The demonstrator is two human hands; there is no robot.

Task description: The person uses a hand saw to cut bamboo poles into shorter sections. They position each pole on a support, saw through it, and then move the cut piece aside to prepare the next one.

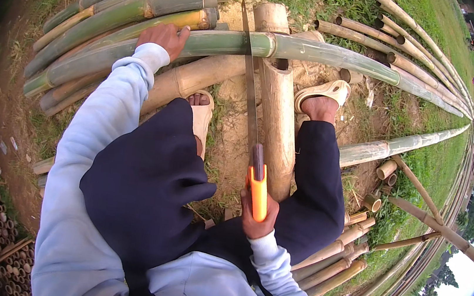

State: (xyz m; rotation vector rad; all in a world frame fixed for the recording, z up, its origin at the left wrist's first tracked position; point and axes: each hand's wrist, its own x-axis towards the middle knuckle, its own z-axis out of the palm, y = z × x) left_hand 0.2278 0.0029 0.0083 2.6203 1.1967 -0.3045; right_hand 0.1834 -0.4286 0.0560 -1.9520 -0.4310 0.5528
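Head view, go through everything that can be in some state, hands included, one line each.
Left hand: laid over the green pole.
Right hand: closed around the saw's handle.
Saw: held, blade crossing the green pole.
Green pole: lying crosswise; cut depth unclear.
Tan bamboo log: lying between the feet, far end open.
Sandals: worn.

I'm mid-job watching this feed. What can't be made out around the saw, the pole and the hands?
Cut depth, if any, in the green pole: head view, covered by the saw blade.
Palm of the left hand: head view, hidden beneath its own back.
Some fingertips of the right hand: head view, behind the orange handle.
Green pole's far right end: head view, too small near the rim.
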